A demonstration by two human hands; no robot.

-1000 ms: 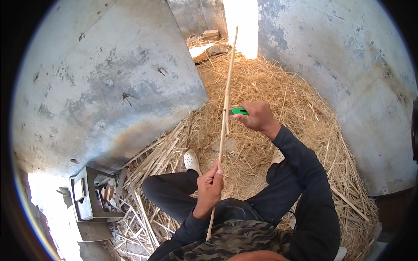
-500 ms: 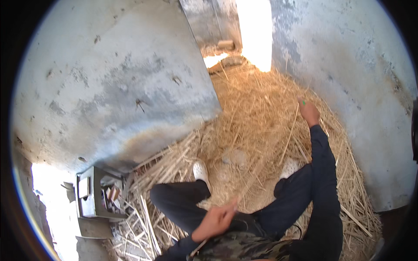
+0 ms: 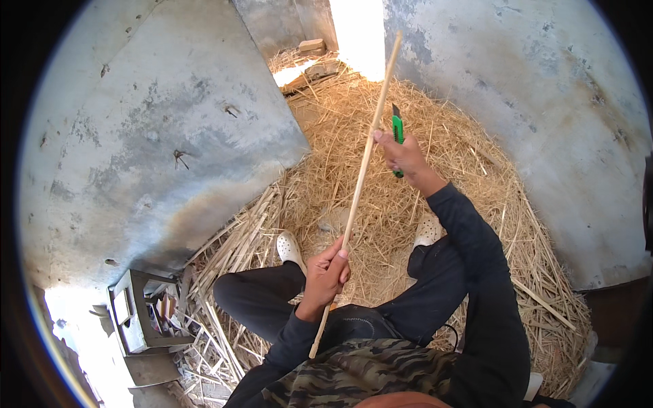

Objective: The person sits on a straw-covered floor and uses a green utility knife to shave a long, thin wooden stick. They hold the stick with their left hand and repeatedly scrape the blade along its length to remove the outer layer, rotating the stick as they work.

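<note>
A long, pale stick slants upward across the middle of the view, from near my lap toward the bright gap in the wall. My left hand is closed round its lower part, thumb along the stick. Farther out, my right hand grips a green utility knife with its dark blade pointing away from me. The thumb and finger of that hand touch the stick's upper part. Blade and stick stand slightly apart.
Straw-like shavings cover the floor between my legs. Pale split strips are heaped at the left, beside a small wooden cabinet. Grey plaster walls rise on both sides. A brick lies at the far end.
My right hand has come inward from the far right and now touches the stick. My left hand has risen a little, and the stick now stands steeper and sharply visible.
</note>
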